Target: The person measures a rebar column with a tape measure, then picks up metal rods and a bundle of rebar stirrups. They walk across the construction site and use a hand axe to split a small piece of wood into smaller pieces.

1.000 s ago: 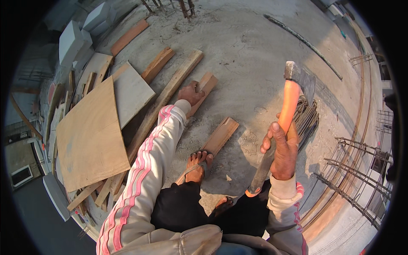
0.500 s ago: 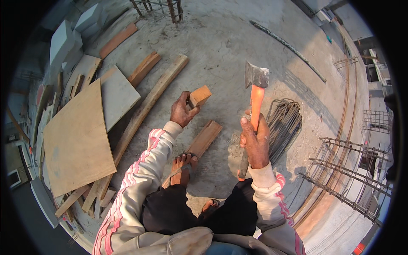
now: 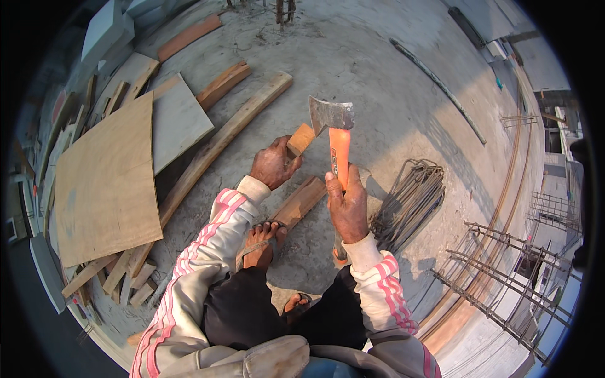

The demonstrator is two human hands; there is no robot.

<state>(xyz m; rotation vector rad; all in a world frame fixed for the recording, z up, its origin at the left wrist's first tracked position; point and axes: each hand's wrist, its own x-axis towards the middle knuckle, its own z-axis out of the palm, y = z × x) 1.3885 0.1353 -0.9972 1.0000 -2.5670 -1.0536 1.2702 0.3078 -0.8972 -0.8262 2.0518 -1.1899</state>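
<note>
My left hand (image 3: 274, 165) is closed around a short wooden block (image 3: 301, 140), whose pale cut end faces up and away from me. In my right hand (image 3: 348, 206) is a hatchet (image 3: 339, 148) with an orange handle and a worn grey metal head, gripped partway along the handle and held head up. The blade's lower corner is right beside the block's edge; whether they touch I cannot tell. Below my hands, a reddish-brown plank (image 3: 301, 205) lies on the concrete, with my sandalled foot (image 3: 258, 244) on its near end.
To the left are a plywood sheet (image 3: 107, 183), a long timber (image 3: 220, 148) and several offcuts. Bent steel bars (image 3: 413, 201) lie bundled beyond my right hand. A rebar cage (image 3: 504, 277) stands at the right, and a metal pipe (image 3: 438, 91) lies at the far right.
My right hand has brought the hatchet left, so its head is now close to the block. My left hand still grips the block, which has turned slightly. The view has shifted a little.
</note>
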